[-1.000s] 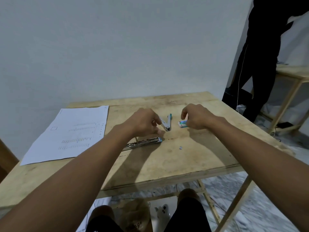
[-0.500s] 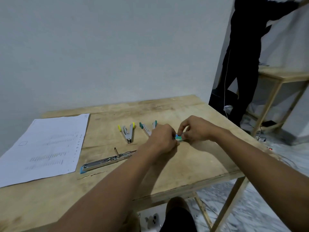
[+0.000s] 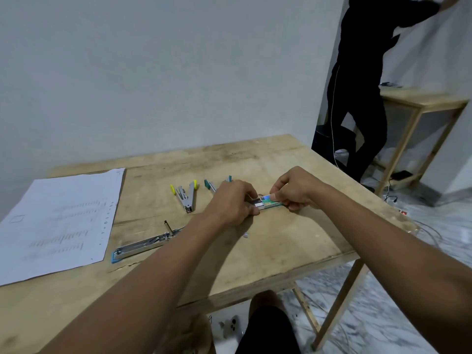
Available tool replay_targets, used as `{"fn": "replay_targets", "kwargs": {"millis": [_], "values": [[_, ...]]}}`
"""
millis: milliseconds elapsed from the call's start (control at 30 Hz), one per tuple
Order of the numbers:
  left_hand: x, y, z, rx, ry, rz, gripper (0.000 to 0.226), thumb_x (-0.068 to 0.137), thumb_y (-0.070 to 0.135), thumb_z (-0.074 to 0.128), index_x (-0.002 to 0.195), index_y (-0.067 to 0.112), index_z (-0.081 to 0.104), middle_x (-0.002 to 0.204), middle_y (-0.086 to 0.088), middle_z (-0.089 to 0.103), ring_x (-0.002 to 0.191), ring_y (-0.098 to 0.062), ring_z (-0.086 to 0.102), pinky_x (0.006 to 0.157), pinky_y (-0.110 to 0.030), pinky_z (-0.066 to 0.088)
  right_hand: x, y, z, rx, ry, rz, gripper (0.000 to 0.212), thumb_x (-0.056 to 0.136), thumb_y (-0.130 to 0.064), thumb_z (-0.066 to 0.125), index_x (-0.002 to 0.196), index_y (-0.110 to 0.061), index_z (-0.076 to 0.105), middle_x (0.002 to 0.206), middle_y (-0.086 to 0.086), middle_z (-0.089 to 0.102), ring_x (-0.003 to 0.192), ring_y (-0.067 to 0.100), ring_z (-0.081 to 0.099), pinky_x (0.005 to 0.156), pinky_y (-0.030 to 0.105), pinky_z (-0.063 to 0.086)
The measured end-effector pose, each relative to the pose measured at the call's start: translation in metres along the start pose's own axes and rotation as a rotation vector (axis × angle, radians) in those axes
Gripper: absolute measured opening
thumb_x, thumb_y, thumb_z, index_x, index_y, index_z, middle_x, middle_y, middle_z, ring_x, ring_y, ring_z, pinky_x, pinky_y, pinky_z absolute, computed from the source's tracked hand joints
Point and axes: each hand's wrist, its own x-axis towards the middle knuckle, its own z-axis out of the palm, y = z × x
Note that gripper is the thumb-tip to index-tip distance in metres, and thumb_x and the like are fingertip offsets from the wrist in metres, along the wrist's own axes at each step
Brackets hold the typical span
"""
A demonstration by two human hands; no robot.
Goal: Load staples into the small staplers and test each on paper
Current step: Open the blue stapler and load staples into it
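Both hands meet over the middle of the wooden table (image 3: 293, 241) on a small green-and-blue staple box (image 3: 268, 202). My right hand (image 3: 293, 191) pinches the box's sleeve while my left hand (image 3: 233, 203) grips its open end, where silver staples show. A small stapler with yellow tips (image 3: 186, 195) lies spread open to the left. Behind my left hand lies a teal-tipped small stapler (image 3: 212, 185), also open and partly hidden. A printed paper sheet (image 3: 58, 221) rests at the table's left.
A long silver stapler with a blue end (image 3: 145, 245) lies near the front edge, left of my forearm. A tiny white scrap (image 3: 245, 235) sits on the wood. A person in black (image 3: 362, 85) stands at the right beside another wooden table (image 3: 421, 100). Cables lie on the floor.
My left hand left the teal stapler and moved right to join my right hand on the staple box. The box is now slid open. The camera view shifted, bringing the yellow stapler into sight.
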Motion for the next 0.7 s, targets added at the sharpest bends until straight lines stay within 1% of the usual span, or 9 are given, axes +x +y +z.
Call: {"fn": "replay_targets", "kwargs": {"millis": [67, 133, 200, 267, 367, 433, 533, 700], "values": [[0.001, -0.001, -0.002, 0.01, -0.005, 0.004, 0.028, 0.08, 0.022, 0.076, 0.106, 0.013, 0.075, 0.101, -0.005, 0.075, 0.093, -0.016, 0.065, 0.073, -0.023, 0.046, 0.001, 0.002, -0.001, 0.001, -0.003, 0.006, 0.008, 0.083, -0.004, 0.073, 0.09, 0.0, 0.073, 0.062, 0.013, 0.055, 0.048, 0.02, 0.045, 0.042, 0.022, 0.044], [0.005, 0.0, -0.002, 0.02, 0.005, 0.0, 0.02, 0.086, 0.022, 0.069, 0.103, 0.014, 0.076, 0.097, -0.008, 0.075, 0.09, -0.019, 0.066, 0.074, -0.028, 0.051, 0.002, 0.003, -0.001, -0.003, -0.004, 0.002, 0.009, 0.083, -0.005, 0.073, 0.091, 0.0, 0.074, 0.063, 0.013, 0.055, 0.051, 0.019, 0.047, 0.045, 0.024, 0.045], [0.009, 0.003, -0.002, 0.072, 0.002, 0.003, 0.017, 0.088, 0.019, 0.065, 0.099, 0.016, 0.077, 0.096, -0.008, 0.075, 0.09, -0.022, 0.066, 0.077, -0.033, 0.054, 0.002, 0.003, -0.001, -0.012, -0.004, 0.0, 0.01, 0.083, -0.005, 0.073, 0.091, 0.001, 0.074, 0.063, 0.012, 0.056, 0.051, 0.017, 0.048, 0.045, 0.023, 0.046], [0.013, 0.005, -0.001, 0.162, 0.005, 0.018, 0.016, 0.085, 0.024, 0.068, 0.097, 0.02, 0.078, 0.097, -0.006, 0.073, 0.09, -0.024, 0.065, 0.076, -0.035, 0.054, 0.003, 0.003, -0.001, -0.015, -0.008, -0.001, 0.01, 0.083, -0.005, 0.074, 0.092, 0.001, 0.074, 0.064, 0.012, 0.056, 0.051, 0.017, 0.048, 0.044, 0.022, 0.047], [0.017, 0.009, 0.001, 0.282, 0.022, 0.059, 0.017, 0.082, 0.031, 0.07, 0.095, 0.024, 0.078, 0.099, -0.005, 0.063, 0.088, -0.028, 0.061, 0.067, -0.034, 0.049, 0.003, 0.003, -0.002, -0.015, -0.011, 0.001, 0.011, 0.083, -0.005, 0.074, 0.091, 0.002, 0.074, 0.064, 0.012, 0.057, 0.051, 0.018, 0.049, 0.044, 0.022, 0.048], [0.02, 0.011, 0.002, 0.33, 0.013, 0.07, 0.017, 0.082, 0.029, 0.069, 0.095, 0.022, 0.078, 0.098, -0.006, 0.062, 0.085, -0.029, 0.061, 0.065, -0.036, 0.05, 0.004, 0.003, -0.003, -0.023, -0.012, -0.003, 0.011, 0.083, -0.005, 0.074, 0.091, 0.002, 0.074, 0.063, 0.012, 0.057, 0.051, 0.018, 0.05, 0.044, 0.022, 0.049], [0.024, 0.012, 0.001, 0.328, -0.024, 0.035, 0.018, 0.082, 0.026, 0.069, 0.095, 0.019, 0.079, 0.095, -0.008, 0.068, 0.079, -0.029, 0.063, 0.065, -0.037, 0.055, 0.005, 0.003, -0.003, -0.029, -0.019, -0.004, 0.01, 0.083, -0.005, 0.074, 0.09, 0.002, 0.073, 0.064, 0.013, 0.058, 0.051, 0.018, 0.05, 0.046, 0.023, 0.049], [0.033, 0.012, 0.003, 0.281, -0.071, -0.043, 0.022, 0.08, 0.026, 0.07, 0.096, 0.011, 0.074, 0.092, -0.01, 0.07, 0.079, -0.028, 0.064, 0.071, -0.041, 0.058, 0.006, 0.003, -0.004, -0.032, -0.023, -0.002, 0.012, 0.082, -0.006, 0.075, 0.09, 0.002, 0.074, 0.064, 0.012, 0.058, 0.053, 0.018, 0.052, 0.047, 0.023, 0.05]]}}
